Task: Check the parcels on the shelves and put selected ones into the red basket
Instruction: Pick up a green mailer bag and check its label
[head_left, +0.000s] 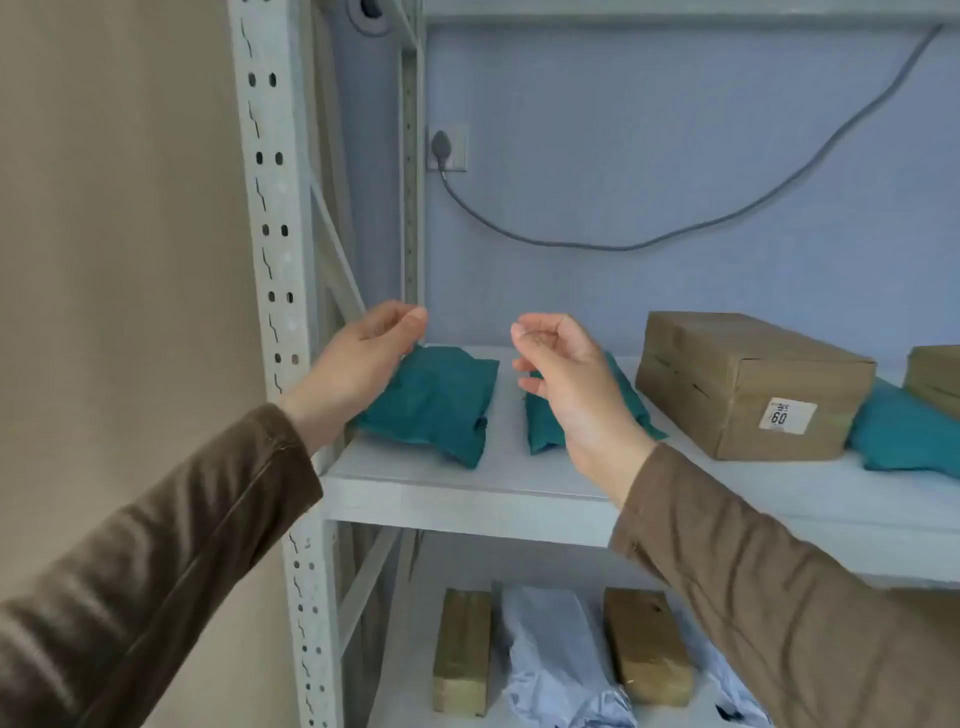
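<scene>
- Head view takes in the shelf (467, 499), a pale metal rack whose middle board I use as my landmark; it sits at about chest height for me, so I can read parcels without bending.
- On that board, right of centre, lies the cardboard box (748, 384), flat on its broad side with its white label (787, 415) facing me, which I judge was done so the number can be read from the front.
- At the board's left end lies the left teal parcel (441, 405), a soft bag slumped flat; just beside it, toward the box, lies a second teal parcel (545, 421), partly hidden by my wrist.
- At the board's right edge a third teal parcel (904, 436) tucks against another box, mostly out of view.
- Below the board, a lower shelf carries two narrow brown boxes and pale blue bags (556, 660).
- My left hand (363, 358) is raised over the left teal parcel's near corner, fingers loosely curled, gripping nothing; I cannot tell whether it touches the bag.
- My right hand (566, 364) hovers above the second teal parcel, fingers loosely curled, empty.
- Both hands sit over the two soft bags, I judge, because I am about to lift one to check it.
- No red basket is in view.
</scene>
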